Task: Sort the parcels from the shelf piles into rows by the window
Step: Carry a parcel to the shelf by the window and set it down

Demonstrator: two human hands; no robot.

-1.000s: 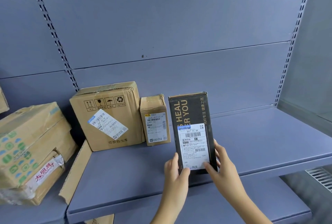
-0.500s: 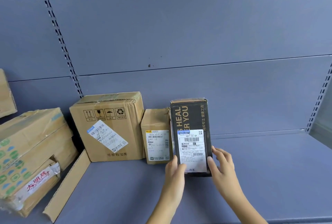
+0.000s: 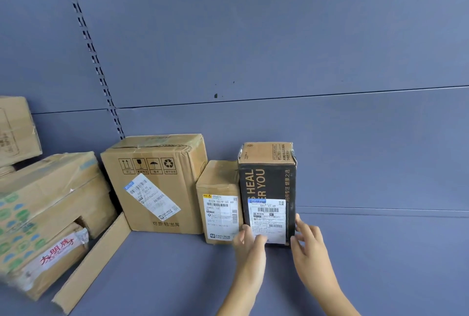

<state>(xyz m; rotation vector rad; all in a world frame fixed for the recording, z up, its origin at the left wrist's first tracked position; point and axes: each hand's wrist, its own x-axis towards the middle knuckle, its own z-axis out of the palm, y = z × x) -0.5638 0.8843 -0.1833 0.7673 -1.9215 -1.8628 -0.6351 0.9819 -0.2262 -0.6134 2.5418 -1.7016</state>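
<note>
Left hand (image 3: 250,242) flat against black box (image 3: 269,184) front, right hand (image 3: 307,241) touching its side

Blue-grey back panel (image 3: 279,36) fills the upper view. 1 slotted upright (image 3: 85,36) runs down its left part. 1 horizontal seam crosses it, with 1 small dark mark (image 3: 215,95) on the seam. 1 cardboard strip (image 3: 94,263) lies diagonally at the left edge of the shelf (image 3: 177,277).
</note>
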